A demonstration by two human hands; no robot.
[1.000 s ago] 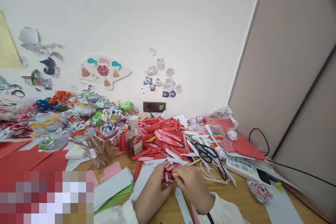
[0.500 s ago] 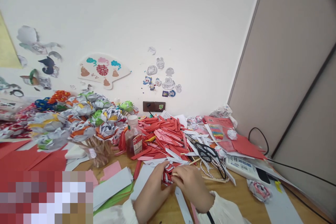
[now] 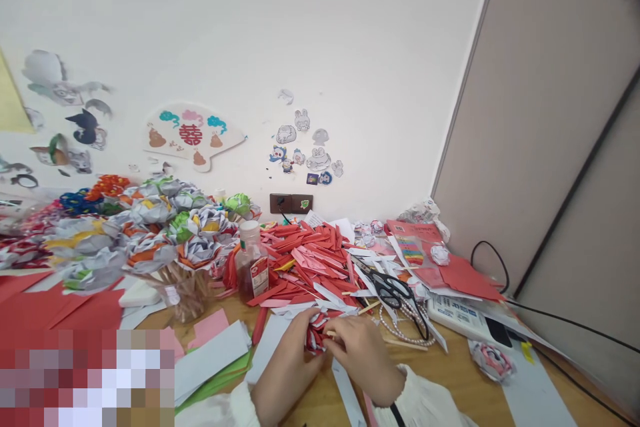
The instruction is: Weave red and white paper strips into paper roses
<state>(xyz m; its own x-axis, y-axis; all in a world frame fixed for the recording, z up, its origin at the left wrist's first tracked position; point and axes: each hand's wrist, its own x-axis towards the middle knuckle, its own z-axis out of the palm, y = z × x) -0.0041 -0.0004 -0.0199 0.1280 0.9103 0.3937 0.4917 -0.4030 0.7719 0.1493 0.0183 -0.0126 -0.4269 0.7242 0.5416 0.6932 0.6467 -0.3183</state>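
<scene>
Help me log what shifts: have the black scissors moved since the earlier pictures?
No: against the wall socket, the scissors lie where they did; the view itself shifted.

We have turned slightly right, so the far wall's fan-shaped cutout (image 3: 195,137) sits further left, and the far-left yellow sheet (image 3: 13,97) shows less. Our left hand (image 3: 289,360), right hand (image 3: 363,357) and red-and-white paper flower (image 3: 314,340) appear slightly further left too.
</scene>
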